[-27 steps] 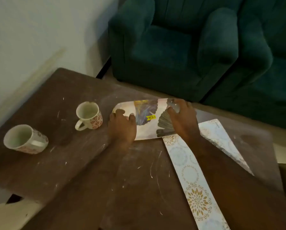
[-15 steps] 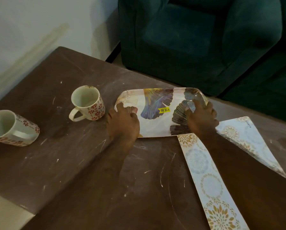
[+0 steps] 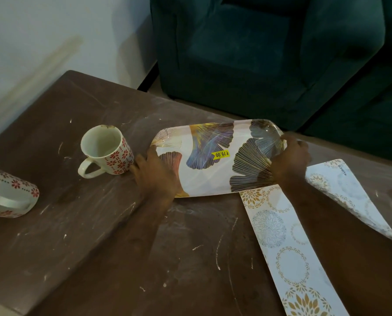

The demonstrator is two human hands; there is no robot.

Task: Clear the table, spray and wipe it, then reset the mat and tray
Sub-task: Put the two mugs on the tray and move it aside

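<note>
Now the left hand (image 3: 155,176) and right hand (image 3: 289,157) grip the tray's (image 3: 204,176) two short ends, fingers curled over its rims. It sits on the tabletop (image 3: 99,236), its near right corner overlapping the mat (image 3: 288,252), one mug (image 3: 105,150) just left of it.
</note>
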